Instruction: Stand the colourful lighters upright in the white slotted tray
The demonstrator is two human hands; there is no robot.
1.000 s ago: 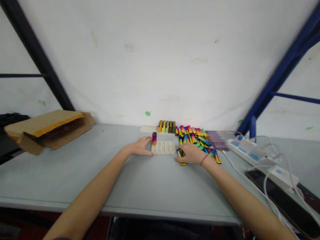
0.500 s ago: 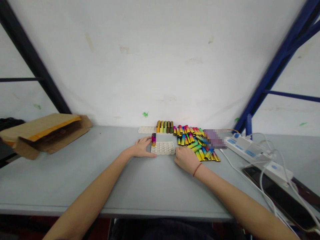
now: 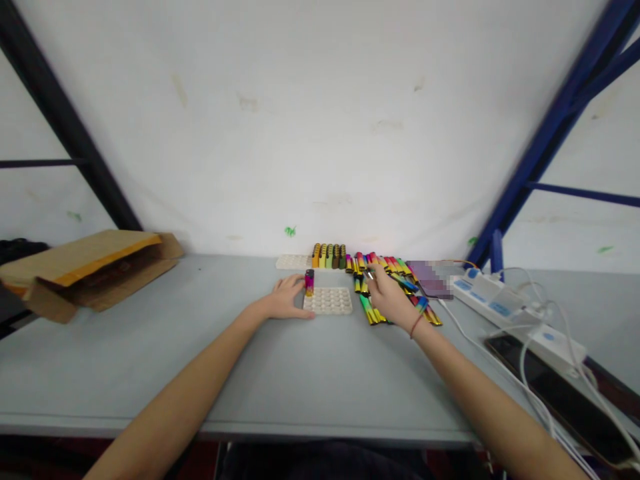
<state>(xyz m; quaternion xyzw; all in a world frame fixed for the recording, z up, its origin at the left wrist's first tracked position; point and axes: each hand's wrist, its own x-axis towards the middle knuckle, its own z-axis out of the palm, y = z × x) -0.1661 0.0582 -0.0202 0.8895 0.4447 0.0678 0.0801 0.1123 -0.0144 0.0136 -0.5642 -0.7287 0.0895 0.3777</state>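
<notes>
My left hand [image 3: 286,298] rests at the left end of a white tray [image 3: 336,301] with rows of round pockets. Its fingers are spread, the thumb lying along the front left corner. In that tray's back left corner stands one upright lighter [image 3: 309,283], purple above and gold below, beside my left fingertips. My right hand [image 3: 390,293] is over a pile of shiny multicoloured lighters [image 3: 370,311] right of the tray. Its thumb and fingers are pinched on a lighter whose silvery end [image 3: 369,274] shows; the rest is hidden.
Behind, a second white tray [image 3: 293,262] holds several upright lighters [image 3: 329,256] on its right part. A partly blurred purple object [image 3: 431,279] lies past the pile. At right are a power strip [image 3: 505,307], cables and a dark phone [image 3: 555,393]. An open paper bag [image 3: 100,267] lies left.
My right hand has moved from the tray's right edge rightwards and away from me onto the pile, and now pinches a lighter. My left hand has stayed at the tray.
</notes>
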